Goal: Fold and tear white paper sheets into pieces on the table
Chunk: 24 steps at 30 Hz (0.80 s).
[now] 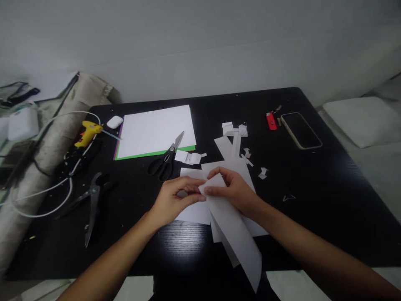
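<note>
A long folded strip of white paper [236,234] hangs from my hands toward the table's front edge. My right hand [233,190] grips its upper end, thumb on top and fingers behind. At the same end, the thumb and fingertips of my left hand [177,196] pinch the paper's left corner. Beneath my hands lie white paper sheets [194,213]. Just beyond are black-handled scissors [169,156], small folded paper pieces [189,157] and a folded paper construction [234,131] with narrow strips.
A stack of paper [156,129], white on top, lies at the back. To the left are a yellow glue gun [88,133], a white case [115,121], a cable and black pliers [94,192]. A red lighter [271,121], a phone [300,130] and paper scraps [263,173] lie right.
</note>
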{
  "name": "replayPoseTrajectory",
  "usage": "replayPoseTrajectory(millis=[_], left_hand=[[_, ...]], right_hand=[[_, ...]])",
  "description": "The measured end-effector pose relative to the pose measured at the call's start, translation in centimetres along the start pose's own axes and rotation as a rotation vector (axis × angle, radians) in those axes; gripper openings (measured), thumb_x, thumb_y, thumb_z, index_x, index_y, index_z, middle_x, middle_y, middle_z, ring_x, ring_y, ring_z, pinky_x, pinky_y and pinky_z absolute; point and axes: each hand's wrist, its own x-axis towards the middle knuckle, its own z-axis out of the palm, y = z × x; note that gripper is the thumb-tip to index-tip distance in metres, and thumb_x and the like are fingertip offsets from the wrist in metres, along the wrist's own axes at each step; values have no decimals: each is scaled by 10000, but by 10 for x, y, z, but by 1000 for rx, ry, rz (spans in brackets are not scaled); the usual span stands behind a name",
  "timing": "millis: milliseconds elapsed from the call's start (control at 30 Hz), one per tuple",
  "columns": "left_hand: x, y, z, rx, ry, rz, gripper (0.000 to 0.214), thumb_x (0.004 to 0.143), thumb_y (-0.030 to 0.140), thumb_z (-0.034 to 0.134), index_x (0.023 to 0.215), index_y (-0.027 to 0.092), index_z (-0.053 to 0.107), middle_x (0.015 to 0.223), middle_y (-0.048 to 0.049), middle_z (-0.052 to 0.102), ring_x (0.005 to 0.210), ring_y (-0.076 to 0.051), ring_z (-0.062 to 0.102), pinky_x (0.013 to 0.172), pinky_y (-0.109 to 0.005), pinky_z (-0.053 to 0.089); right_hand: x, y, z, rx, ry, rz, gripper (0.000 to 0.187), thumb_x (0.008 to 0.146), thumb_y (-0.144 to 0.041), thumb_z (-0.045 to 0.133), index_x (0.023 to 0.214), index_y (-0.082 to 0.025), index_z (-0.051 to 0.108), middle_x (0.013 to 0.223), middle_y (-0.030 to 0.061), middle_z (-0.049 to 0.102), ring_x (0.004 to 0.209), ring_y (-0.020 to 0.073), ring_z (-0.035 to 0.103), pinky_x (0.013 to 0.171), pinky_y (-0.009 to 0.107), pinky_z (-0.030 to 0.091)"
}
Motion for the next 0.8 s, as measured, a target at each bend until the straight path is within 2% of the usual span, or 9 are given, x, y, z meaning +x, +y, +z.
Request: replayPoseTrajectory(millis=[400,800], left_hand=[[1,1,0,4,0,11,327,772,211,861,1087,217,776,826,-1,775,740,-109,713,686,-186,580],[0,0,0,3,-2,2,320,775,221,859,1084,210,777,806,-15,771,729,-127,714,671,-213,587]], right_hand=[[1,3,0,-27,19,-30,371,646,-320,908,916,-249,664,879,-20,674,840,191,633,761,341,500],[1,2,0,43,-4,-3,371,654,-296,911,921,-249,659,857,-31,684,780,163,632,711,308,495]])
